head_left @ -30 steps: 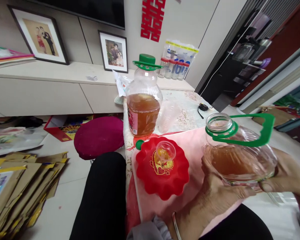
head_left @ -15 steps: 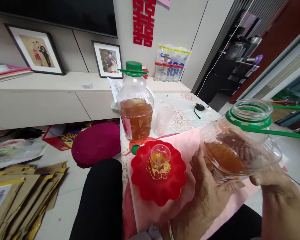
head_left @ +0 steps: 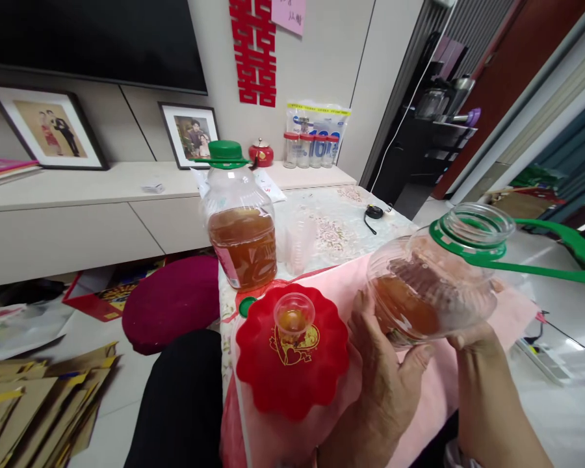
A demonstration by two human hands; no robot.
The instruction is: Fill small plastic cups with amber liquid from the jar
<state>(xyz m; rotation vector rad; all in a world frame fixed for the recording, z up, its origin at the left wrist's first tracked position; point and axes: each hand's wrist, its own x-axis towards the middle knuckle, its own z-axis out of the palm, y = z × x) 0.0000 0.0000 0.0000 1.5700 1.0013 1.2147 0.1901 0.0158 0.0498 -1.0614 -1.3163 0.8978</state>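
Both hands hold a clear plastic jug (head_left: 419, 286) tilted above the pink cloth. Its mouth is uncapped, its green handle sticks out to the right, and some amber liquid lies in it. My left hand (head_left: 380, 377) grips its lower left side, and my right hand (head_left: 475, 344) supports the bottom from the right. Left of them, a small clear cup (head_left: 295, 315) with a little amber liquid stands on a red scalloped plate (head_left: 260, 383). A second jug (head_left: 241, 240), capped in green and about half full, stands behind the plate. A loose green cap (head_left: 246, 307) lies by the plate's edge.
Stacked clear cups (head_left: 299, 246) stand beside the capped jug. A tape measure (head_left: 373, 212) lies farther back on the table. Jars with red lids (head_left: 309, 151) and a red pot (head_left: 260, 154) stand on the cabinet. At left are a maroon stool (head_left: 173, 299) and folded cardboard (head_left: 43, 403).
The view has shifted, so most things sit further left and lower. Both hands still hold the tilted jug, which appears slightly further left in view.
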